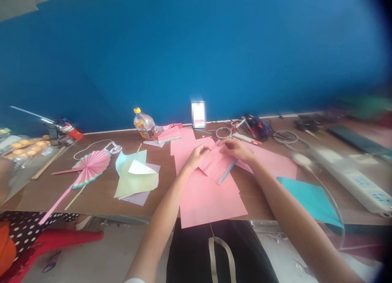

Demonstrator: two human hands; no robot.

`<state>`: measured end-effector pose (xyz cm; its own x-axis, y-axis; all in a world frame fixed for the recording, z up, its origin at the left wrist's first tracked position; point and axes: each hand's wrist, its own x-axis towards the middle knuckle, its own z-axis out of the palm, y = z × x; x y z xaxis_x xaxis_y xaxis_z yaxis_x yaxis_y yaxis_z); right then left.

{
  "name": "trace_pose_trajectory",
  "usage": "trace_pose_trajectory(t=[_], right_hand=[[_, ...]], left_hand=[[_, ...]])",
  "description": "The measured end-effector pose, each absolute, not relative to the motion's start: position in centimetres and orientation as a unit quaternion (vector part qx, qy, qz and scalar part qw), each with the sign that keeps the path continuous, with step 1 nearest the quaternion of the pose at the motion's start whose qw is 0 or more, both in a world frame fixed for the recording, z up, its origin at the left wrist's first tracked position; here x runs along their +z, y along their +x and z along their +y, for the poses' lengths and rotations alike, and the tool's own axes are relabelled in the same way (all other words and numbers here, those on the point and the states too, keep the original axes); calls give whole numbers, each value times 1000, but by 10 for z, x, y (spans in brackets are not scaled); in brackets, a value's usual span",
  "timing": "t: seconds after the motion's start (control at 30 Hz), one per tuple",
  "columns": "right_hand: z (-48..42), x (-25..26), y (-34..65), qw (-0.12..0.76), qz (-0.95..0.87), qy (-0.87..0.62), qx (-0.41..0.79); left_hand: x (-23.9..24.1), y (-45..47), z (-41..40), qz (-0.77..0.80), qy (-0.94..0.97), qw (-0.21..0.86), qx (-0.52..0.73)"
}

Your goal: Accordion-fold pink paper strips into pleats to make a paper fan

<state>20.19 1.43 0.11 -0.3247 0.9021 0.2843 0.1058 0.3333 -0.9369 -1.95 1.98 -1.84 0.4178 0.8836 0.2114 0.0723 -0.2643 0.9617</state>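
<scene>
Between my hands is a small pink sheet of paper (218, 162) with a teal strip along one edge, held tilted over larger pink sheets (208, 205) on the table. My left hand (198, 156) pinches its left edge. At the upper right edge, my right hand (235, 149) grips it with bent fingers. Some fingertips are hidden behind the paper. A pleated pink paper fan (92, 165) with a blue and yellow rim lies to the left. Nearer to my left arm is a stack of pale green, blue and lilac paper (134, 183).
A bottle with a yellow cap (145, 125) stands at the back. Tape rolls (223, 132) and scissors (245, 125) lie at the back right. A teal sheet (310, 199) and a white power strip (364, 189) are on the right. Another person's dotted clothing (27, 230) shows lower left.
</scene>
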Motion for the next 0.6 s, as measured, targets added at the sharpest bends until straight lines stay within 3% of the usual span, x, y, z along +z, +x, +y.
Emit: trace_pose_trajectory(t=[0.17,0.43,0.6], right_hand=[[15,-2,203,452,-669,-391,442],[17,-4,202,428,-682,-385,451],[14,1,202,439,-675,-385,450]], left_hand=[[-20,-20,22,327,687,504,409],[-22,-20,20,392,734,407,377],[-15,-19,15,371,743,410,377]])
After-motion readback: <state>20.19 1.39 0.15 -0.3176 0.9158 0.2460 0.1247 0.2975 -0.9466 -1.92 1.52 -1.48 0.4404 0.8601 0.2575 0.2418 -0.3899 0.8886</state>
